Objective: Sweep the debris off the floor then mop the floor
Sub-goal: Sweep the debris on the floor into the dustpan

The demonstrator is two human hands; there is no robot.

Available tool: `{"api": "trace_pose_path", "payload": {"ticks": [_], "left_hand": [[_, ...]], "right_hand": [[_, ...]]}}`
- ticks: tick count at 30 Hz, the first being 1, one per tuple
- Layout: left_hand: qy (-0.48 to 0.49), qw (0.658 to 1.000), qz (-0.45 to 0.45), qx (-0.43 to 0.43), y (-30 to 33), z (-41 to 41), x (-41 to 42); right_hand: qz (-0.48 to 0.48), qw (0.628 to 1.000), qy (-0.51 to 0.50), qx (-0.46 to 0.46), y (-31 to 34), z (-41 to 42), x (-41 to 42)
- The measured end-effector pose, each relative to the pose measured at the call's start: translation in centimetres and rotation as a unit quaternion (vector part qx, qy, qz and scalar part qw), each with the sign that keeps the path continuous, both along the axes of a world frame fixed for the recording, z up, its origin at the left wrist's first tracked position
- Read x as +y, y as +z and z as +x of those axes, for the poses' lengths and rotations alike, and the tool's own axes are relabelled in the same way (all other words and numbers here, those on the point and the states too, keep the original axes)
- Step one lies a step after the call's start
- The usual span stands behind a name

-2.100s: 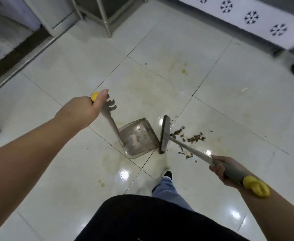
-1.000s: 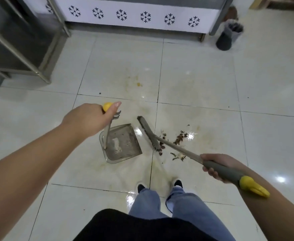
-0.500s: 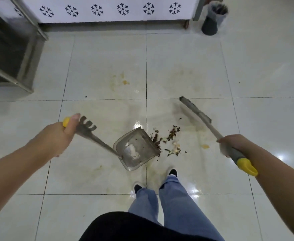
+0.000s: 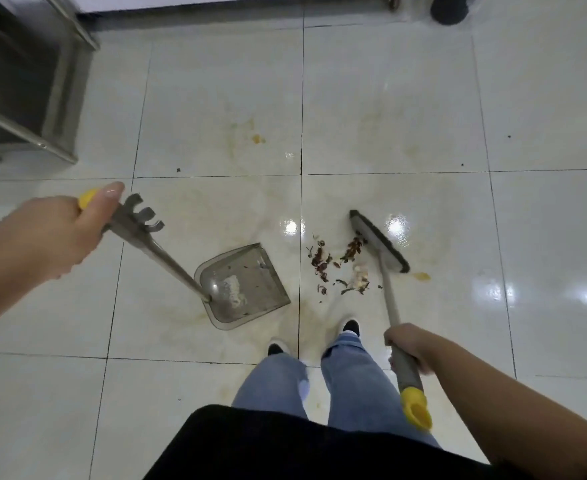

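At the far left a metal shelf frame (image 4: 60,98) stands on the pale tiled floor (image 4: 216,81). Nearer, the left hand (image 4: 47,233) grips the yellow-capped top of the dustpan handle (image 4: 162,256), fingers curled round it and the thumb laid along the shaft beside a comb-like toothed piece. The handle slants down to the right to the dustpan (image 4: 245,287), a grey translucent scoop resting on the floor with its open lip turned toward the right; a pale smear and a few dark flecks lie inside it. Just right of the pan, across a tile joint, sits the debris (image 4: 340,263): a small scatter of reddish-brown and dark bits with a pale crumb or two, lying on the floor between the pan's lip and the broom head. The broom (image 4: 380,245) has its grey head down on the floor just right of the debris, touching its far edge. Its shaft runs back near to the right hand (image 4: 408,348), whose fingers are wrapped round the grey grip above a yellow end cap. A small orange spot lies just right of the broom head, and yellowish stains mark the tiles farther off. Two dark-toed shoes and blue jeans show near the bottom centre. A dark round container (image 4: 449,8) stands at the far right edge.
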State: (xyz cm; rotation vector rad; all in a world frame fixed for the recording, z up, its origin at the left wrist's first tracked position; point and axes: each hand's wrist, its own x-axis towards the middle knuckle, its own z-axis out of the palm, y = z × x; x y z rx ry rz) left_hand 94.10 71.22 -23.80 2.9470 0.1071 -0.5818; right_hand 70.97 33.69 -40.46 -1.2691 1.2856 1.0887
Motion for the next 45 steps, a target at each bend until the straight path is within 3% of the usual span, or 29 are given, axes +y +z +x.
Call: {"api": "trace_pose_path", "payload": {"ticks": [2,6,11,16,20,22,26,28,32,36,40,45], "left_hand": [[-0.047,0.999,0.000,-0.009,0.3,0.2,-1.0],[-0.107,0.994,0.002,-0.004,1.4,2.2,-1.0],[-0.210,0.977,0.003,0.024,2.1,3.8,-2.8],[-0.272,0.961,-0.018,0.038,2.3,3.3,-5.7],[-0.284,0.958,-0.003,0.037,2.2,2.7,-5.5],[-0.273,0.961,-0.001,0.039,2.2,2.8,-5.8],[-0.283,0.958,-0.001,0.040,1.8,2.5,-7.4],[-0.289,0.956,0.000,0.044,1.6,2.3,-8.1],[-0.282,0.957,-0.007,0.062,2.1,1.9,-8.9],[-0.284,0.957,0.002,0.066,2.3,1.7,-9.3],[-0.287,0.956,0.010,0.060,2.3,1.3,-9.6],[-0.279,0.958,0.016,0.067,2.2,1.0,-10.0]], "right_hand": [[0.029,0.999,-0.026,-0.006,1.5,-0.1,-0.1],[0.031,0.980,-0.193,-0.034,5.5,0.9,-2.6],[0.047,0.915,-0.398,-0.040,10.1,-0.8,0.8],[0.039,0.874,-0.479,-0.080,9.9,-2.0,5.5],[0.075,0.817,-0.570,-0.052,7.0,-1.7,6.8],[0.104,0.826,-0.554,-0.025,5.2,-0.9,7.3],[0.119,0.902,-0.415,0.005,2.4,1.2,10.3],[0.128,0.906,-0.404,-0.019,1.5,2.2,12.0],[0.149,0.873,-0.462,-0.047,1.9,3.0,11.8],[0.184,0.809,-0.557,-0.042,3.1,2.8,10.3],[0.208,0.769,-0.602,-0.063,3.3,2.8,9.9],[0.224,0.742,-0.626,-0.080,4.4,1.3,8.0]]}}
